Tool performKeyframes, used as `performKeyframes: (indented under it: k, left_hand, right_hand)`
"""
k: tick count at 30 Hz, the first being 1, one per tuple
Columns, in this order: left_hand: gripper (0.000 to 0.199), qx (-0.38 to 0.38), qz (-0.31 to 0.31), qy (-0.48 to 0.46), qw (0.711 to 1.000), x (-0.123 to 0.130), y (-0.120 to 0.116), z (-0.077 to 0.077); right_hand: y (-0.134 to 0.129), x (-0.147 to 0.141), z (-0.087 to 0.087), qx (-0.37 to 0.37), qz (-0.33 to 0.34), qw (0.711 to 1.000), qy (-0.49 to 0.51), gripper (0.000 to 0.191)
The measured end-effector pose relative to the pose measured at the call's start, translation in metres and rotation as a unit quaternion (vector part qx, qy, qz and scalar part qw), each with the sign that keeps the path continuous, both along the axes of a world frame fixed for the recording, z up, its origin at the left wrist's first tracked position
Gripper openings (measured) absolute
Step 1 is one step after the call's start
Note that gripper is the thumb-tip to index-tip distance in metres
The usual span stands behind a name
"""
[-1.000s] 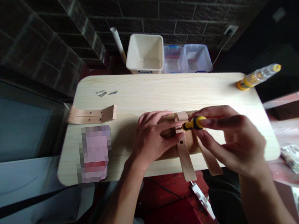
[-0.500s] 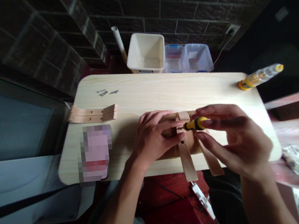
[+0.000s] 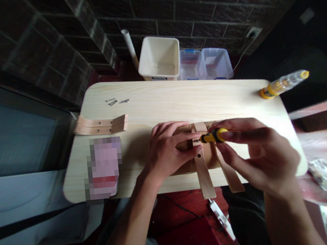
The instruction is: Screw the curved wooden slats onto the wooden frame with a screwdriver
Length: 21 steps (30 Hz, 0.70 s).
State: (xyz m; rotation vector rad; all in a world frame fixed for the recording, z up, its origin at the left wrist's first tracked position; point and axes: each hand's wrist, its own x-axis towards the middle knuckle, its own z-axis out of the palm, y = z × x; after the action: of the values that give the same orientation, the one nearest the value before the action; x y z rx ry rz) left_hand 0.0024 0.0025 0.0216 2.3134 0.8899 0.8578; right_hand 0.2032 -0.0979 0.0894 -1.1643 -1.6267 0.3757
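A short yellow and black screwdriver (image 3: pixel 217 135) is between the thumb and fingers of my right hand (image 3: pixel 258 148). Its tip points left at the upper hole of a curved wooden strip (image 3: pixel 206 178). My left hand (image 3: pixel 168 149) rests over a brown wooden piece (image 3: pixel 210 156) under the strip, its thumb and index finger on either side of that hole, pressing the strip. A lower dark hole shows below my thumb. Another wooden strip (image 3: pixel 231 173) lies to the right, partly hidden by my right hand.
Several screws (image 3: pixel 112 102) lie at the table's back left. Two joined curved wooden strips (image 3: pixel 103 125) and a blurred pink object (image 3: pixel 105 166) are at the left. A clear bottle-shaped case (image 3: pixel 285 83) stands back right. Bins (image 3: pixel 158 57) stand behind the table (image 3: pixel 207 99).
The fingers of my right hand have shifted slightly around the screwdriver, with the thumb closer to its handle. My left hand stays in the same place.
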Motion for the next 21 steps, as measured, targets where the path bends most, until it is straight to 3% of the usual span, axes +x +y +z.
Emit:
performKeyframes:
  k: [10,17,21]
  left_hand:
    - [0.021,-0.001,-0.001,0.003,1.000,-0.0004,0.0004,-0.0007]
    - [0.023,0.004,-0.001,0.005,1.000,-0.0004,0.0000,-0.0030]
    - [0.022,0.004,0.001,0.004,1.000,-0.0008,-0.0002,-0.0040]
  right_hand:
    - [0.0021,-0.0002,-0.0004,0.000,-0.031,0.999,0.012,0.046]
    - [0.0007,-0.0029,-0.0001,-0.016,0.017,1.000,0.021,0.053]
    - [0.0009,-0.0017,-0.0021,-0.013,0.008,0.999,0.030,0.051]
